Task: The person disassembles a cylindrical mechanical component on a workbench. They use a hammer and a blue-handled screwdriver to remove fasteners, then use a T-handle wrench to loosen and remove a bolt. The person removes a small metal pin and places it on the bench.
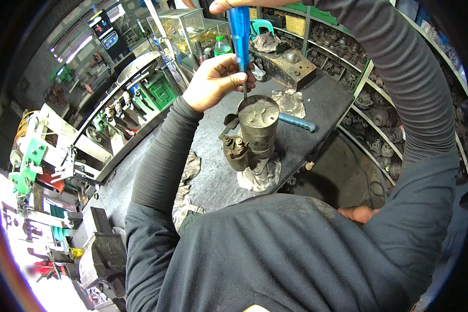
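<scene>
My left hand (221,78) is closed round a screwdriver with a blue handle (240,36) and metal shaft, held upright. My right hand (221,5), cut off by the upper edge, grips the handle's top. The shaft reaches down to the rim of a dirty cylindrical metal motor (258,113), standing upright. A smaller cylindrical part (235,155) is attached at its lower left. Beneath them lies a stained cloth (257,179). A blue-handled tool (296,122) lies just right of the motor.
The dark workbench (322,99) holds a metal block (296,75), a green bottle (222,46), paper (288,102) and rags (190,171). Shelves of used parts (379,114) curve along the right. Machines and tools (101,130) stand left; a vise (101,252) is at lower left.
</scene>
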`<state>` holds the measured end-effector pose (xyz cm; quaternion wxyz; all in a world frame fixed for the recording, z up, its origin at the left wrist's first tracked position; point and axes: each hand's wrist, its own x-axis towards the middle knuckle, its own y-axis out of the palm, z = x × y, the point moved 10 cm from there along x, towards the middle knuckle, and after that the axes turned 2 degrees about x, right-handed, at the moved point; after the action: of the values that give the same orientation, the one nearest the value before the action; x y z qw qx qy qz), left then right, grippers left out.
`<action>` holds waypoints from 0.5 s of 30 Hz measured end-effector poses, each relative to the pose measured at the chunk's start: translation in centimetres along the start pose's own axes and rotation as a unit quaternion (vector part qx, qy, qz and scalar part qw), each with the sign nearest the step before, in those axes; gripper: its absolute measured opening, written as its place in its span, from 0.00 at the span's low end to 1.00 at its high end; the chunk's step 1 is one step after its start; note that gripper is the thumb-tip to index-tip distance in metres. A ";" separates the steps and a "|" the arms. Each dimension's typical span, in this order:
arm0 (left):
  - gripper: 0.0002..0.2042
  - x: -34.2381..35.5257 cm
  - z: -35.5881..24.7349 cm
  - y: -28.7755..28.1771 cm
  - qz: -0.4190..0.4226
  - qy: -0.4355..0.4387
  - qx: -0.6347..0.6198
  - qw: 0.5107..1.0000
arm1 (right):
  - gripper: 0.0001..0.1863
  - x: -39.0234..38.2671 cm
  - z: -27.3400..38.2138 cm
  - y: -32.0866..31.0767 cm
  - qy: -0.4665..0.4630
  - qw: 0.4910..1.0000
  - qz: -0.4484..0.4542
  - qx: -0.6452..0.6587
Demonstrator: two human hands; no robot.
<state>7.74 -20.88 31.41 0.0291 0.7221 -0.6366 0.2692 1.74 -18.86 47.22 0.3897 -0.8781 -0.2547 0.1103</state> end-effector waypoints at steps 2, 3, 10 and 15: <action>0.11 0.2 0.0 0.2 0.008 0.002 0.007 1.000 | 0.27 -1.6 1.1 -1.9 -0.035 0.990 0.046 0.126; 0.11 0.6 -0.1 0.5 0.015 0.009 0.009 1.000 | 0.26 -2.6 1.3 -3.0 -0.026 0.981 0.015 0.191; 0.11 -0.8 0.7 0.0 -0.012 -0.035 -0.057 0.998 | 0.19 -0.1 -0.8 0.4 0.045 0.987 -0.045 0.145; 0.12 -0.6 0.8 0.3 -0.016 -0.019 -0.054 0.998 | 0.20 -3.9 2.1 -4.3 -0.003 0.929 -0.248 0.276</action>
<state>7.72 -20.69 30.42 0.0603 0.7347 -0.6390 0.2196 -3.91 -17.21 48.97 0.6308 -0.6445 -0.4250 0.0789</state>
